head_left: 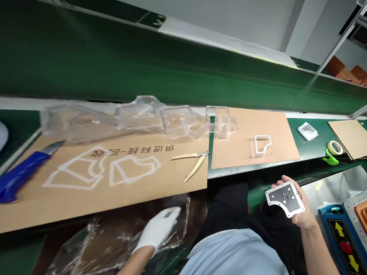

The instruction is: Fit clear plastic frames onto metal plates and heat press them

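Note:
My right hand (299,214) is bare and closed around a flat white-rimmed plate with a dark dotted face (285,198), held below the bench edge. My left hand (157,231) wears a white glove and reaches down into a clear plastic bag (111,244) under the bench front; its fingers look curled, and what they hold is hidden by blur. On the cardboard sheet (120,191) lie white outline frames (100,170) and cream-handled tweezers (195,160).
Clear plastic trays (160,118) lie in a row at the back of the bench. A single white frame (261,146) rests on a second cardboard sheet. A blue-handled knife (23,172) lies left. Tape roll (335,147), green tool, and a machine panel with arrow buttons (345,236) sit right. A green conveyor runs behind.

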{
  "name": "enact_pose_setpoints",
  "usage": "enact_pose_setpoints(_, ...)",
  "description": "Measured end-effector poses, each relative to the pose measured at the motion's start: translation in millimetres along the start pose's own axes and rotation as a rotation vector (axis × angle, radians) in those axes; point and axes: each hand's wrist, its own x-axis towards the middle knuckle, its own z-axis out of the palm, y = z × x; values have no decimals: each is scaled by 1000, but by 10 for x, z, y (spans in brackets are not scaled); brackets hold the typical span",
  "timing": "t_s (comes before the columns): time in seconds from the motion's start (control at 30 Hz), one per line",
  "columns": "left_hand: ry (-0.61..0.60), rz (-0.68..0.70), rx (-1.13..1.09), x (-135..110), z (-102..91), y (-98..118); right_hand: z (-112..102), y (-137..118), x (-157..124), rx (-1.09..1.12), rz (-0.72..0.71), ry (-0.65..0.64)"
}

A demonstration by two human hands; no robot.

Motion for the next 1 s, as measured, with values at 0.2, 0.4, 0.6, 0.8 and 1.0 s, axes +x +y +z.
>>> enact_pose_setpoints(0.2,-468,695,40,-1037,184,1384,-42,72,184,193,90,-145)
enact_pose_setpoints(0.4,-706,1409,230,-1578,446,2582,16,139,268,227,122,-211)
enact_pose_setpoints(0.6,-865,1480,374,-1526,663,2891,-78,265,287,320,111,-239)
enact_pose_setpoints(0.8,-747,1397,316,-1261,609,2902,-145,252,664,212,104,-312)
enact_pose_setpoints(1.0,-200,1335,422,-618,522,3264,-537,79,1434,-327,-82,-24)
